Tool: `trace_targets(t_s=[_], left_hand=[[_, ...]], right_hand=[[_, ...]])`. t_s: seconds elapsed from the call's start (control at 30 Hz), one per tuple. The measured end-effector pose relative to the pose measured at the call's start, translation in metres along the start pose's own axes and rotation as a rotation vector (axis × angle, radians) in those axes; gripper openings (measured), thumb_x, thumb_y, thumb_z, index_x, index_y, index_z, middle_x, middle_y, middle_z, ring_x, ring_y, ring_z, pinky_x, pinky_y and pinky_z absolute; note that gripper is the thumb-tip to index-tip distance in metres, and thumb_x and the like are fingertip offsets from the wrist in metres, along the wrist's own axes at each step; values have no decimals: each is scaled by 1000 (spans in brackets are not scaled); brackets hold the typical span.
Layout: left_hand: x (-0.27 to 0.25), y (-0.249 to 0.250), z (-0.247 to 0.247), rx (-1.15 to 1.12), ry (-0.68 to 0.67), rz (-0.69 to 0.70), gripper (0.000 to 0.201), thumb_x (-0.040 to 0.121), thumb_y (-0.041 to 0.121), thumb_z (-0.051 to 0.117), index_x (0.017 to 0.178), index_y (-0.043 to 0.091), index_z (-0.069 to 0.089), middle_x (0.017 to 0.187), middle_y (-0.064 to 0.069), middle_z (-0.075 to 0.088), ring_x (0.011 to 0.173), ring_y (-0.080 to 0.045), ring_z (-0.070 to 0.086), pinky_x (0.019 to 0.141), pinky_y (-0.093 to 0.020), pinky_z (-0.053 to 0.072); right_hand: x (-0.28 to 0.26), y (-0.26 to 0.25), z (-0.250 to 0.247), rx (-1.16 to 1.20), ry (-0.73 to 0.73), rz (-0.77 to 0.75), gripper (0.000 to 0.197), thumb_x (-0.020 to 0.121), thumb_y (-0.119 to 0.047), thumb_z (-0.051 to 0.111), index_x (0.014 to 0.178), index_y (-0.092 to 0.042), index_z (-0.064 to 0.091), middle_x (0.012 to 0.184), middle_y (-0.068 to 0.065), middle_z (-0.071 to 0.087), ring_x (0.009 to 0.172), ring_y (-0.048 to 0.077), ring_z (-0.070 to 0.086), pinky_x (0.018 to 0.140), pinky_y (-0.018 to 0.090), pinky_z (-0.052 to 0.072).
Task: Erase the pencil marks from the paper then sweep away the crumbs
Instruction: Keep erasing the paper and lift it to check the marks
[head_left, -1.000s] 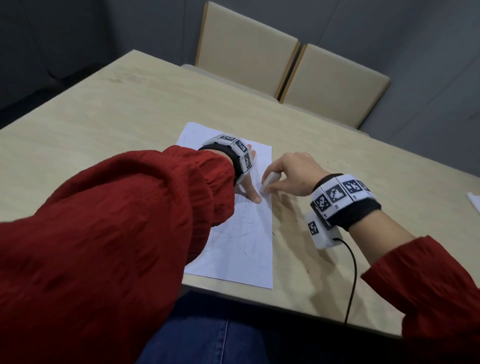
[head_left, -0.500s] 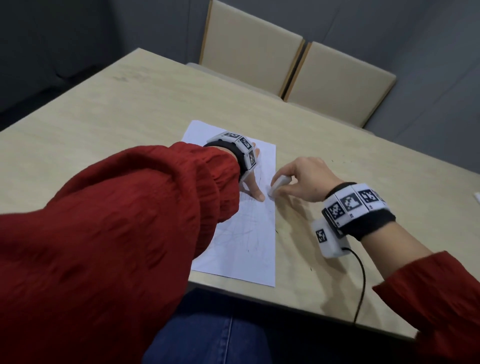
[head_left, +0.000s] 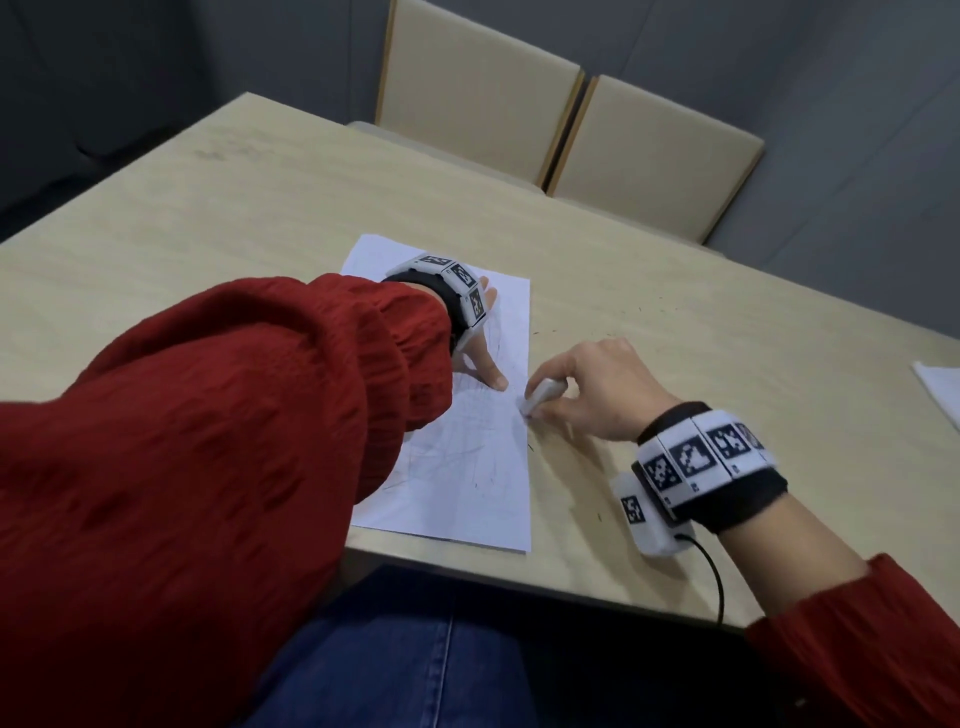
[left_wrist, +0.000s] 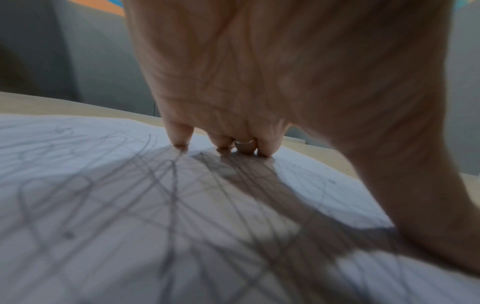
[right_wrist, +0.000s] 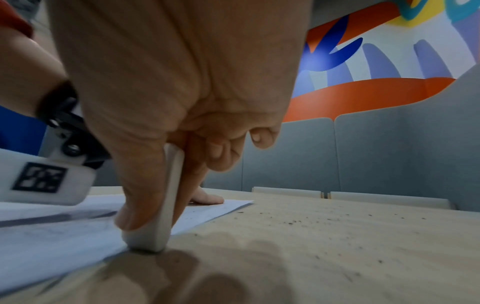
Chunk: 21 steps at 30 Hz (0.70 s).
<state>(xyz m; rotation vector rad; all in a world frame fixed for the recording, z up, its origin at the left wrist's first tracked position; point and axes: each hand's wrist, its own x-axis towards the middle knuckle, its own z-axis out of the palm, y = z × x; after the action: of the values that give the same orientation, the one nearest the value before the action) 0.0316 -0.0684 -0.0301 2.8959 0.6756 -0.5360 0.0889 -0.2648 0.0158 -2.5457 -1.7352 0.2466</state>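
A white sheet of paper (head_left: 467, 483) covered in grey pencil scribbles (left_wrist: 182, 205) lies on the wooden table (head_left: 260, 208) near its front edge. My left hand (head_left: 480, 353) presses flat on the paper with spread straight fingers (left_wrist: 179, 135), thumb reaching toward the right edge. My right hand (head_left: 587, 389) pinches a white eraser (head_left: 540, 397) between thumb and fingers. The eraser (right_wrist: 166, 205) stands tilted with its lower end touching the paper's right edge (right_wrist: 207, 218). Dark eraser crumbs (right_wrist: 311, 220) are scattered on the table right of the paper.
Two beige chairs (head_left: 561, 124) stand at the table's far side. Another white sheet (head_left: 940, 389) shows at the right border. A black cable (head_left: 714, 577) runs from my right wrist device over the front table edge. My lap is below that edge.
My right hand with the eraser has slid a little toward me along the paper's right edge. The left hand keeps pressing the paper in the same place.
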Motion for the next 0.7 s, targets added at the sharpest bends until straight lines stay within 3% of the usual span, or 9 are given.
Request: trace_targets(t_s=[0.13,0.3,0.4,0.47,0.6,0.67,0.7], left_hand=[[1,0,0,6,5,0,144,47,88,64,151,8,5,157,-12,11,141,-33,19,111,-48,25],[-8,5,-9,-14,-10,-19,131,53,81,68,147,5,19,153,-13,17,139,-34,24,109,-47,31],[-10,5,-8,-8,-24,-25,134,55,83,65,151,6,12,158,-14,10,143,-34,19,112,-48,28],[-13,6,-9,5,-25,-30,134,58,85,62,154,9,7,162,-10,3,145,-32,18,115,-47,26],[-18,8,-17,11,-41,1,114,58,83,65,142,10,39,142,-8,44,123,-31,49,102,-44,42],[-22,13,-25,63,-28,28,108,59,76,72,142,13,41,132,-6,53,118,-30,53,99,-42,45],[-23,19,-28,83,-18,51,106,63,69,76,145,14,38,135,-6,51,123,-29,50,101,-41,44]], right_hand=[[-21,-5,0,-66,-41,-38,11,79,-37,69,90,-39,73,82,-17,71,77,13,56,88,31,33],[-22,-3,-5,11,-95,2,12,79,-39,71,90,-34,69,67,-23,56,73,8,50,76,27,31],[-26,-12,10,139,-93,-43,16,83,-37,66,99,-34,66,91,-16,67,93,14,59,87,33,41],[-29,-14,16,150,-103,-76,17,86,-36,61,103,-35,63,106,-15,68,104,16,59,97,37,38],[-33,2,6,-1,-96,3,7,86,-36,59,92,-38,56,102,-22,69,101,9,60,94,32,28],[-33,14,1,-32,-112,71,5,85,-34,61,87,-36,57,95,-19,69,95,11,60,91,32,31],[-32,19,-1,-12,-115,106,5,83,-31,62,85,-34,59,94,-17,68,93,12,60,89,33,36]])
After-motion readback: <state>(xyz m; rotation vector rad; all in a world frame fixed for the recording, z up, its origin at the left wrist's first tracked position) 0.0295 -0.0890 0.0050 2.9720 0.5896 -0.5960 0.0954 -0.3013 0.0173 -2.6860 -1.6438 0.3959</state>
